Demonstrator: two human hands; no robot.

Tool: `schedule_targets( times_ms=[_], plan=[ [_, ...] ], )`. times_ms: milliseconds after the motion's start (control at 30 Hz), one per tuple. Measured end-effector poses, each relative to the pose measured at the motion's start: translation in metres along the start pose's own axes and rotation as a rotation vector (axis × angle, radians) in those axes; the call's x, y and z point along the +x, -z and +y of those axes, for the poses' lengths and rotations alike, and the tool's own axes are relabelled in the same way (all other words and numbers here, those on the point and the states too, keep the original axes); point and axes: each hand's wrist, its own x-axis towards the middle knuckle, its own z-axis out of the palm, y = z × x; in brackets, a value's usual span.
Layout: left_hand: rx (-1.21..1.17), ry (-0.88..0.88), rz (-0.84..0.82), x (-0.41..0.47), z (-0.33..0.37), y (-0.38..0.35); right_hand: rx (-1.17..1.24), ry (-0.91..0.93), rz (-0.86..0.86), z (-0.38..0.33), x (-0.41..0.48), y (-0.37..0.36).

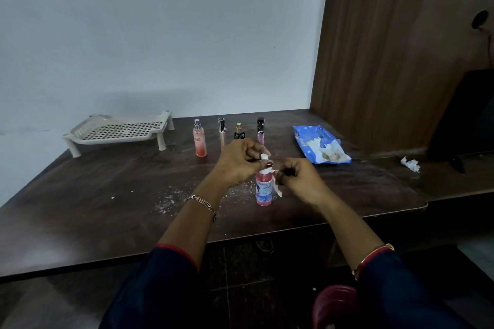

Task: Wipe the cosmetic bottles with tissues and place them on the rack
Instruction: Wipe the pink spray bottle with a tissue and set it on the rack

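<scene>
A pink bottle with a blue label (263,191) stands upright on the dark wooden table (107,195). My left hand (238,160) grips its white cap and neck from above. My right hand (299,176) pinches a small white tissue (276,184) against the bottle's right side. Behind stand several other bottles in a row: a peach spray bottle (199,140), a slim clear tube with a dark cap (222,131), a small black bottle with a gold cap (239,132) and a purple tube with a black cap (261,131). The beige perforated rack (120,132) sits at the back left, with nothing on it.
A blue pack of tissues (319,148) lies at the back right. A crumpled white tissue (410,164) lies farther right near a dark object. White crumbs are scattered on the table around the bottle. A wooden panel (387,48) rises at the right.
</scene>
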Motion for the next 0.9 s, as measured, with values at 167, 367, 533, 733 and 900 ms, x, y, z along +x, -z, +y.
schedule_targets(
  times_ms=[167, 367, 533, 733, 900],
  plan=[
    [-0.01, 0.041, 0.053, -0.003, -0.008, 0.012, -0.008, 0.021, 0.127, 0.004, -0.01, -0.015],
    [0.003, 0.08, 0.092, -0.023, -0.019, 0.04, -0.371, 0.062, 0.129, 0.016, -0.011, -0.033],
    [0.166, 0.129, 0.127, -0.045, -0.03, 0.051, -0.598, 0.016, 0.096, 0.008, -0.02, -0.037],
    [0.403, 0.11, 0.151, -0.06, -0.037, 0.05, -0.701, 0.093, 0.148, -0.012, -0.028, -0.062],
    [0.395, 0.118, 0.168, -0.065, -0.041, 0.05, -0.669, 0.272, 0.09, -0.01, -0.036, -0.074]
  ],
)
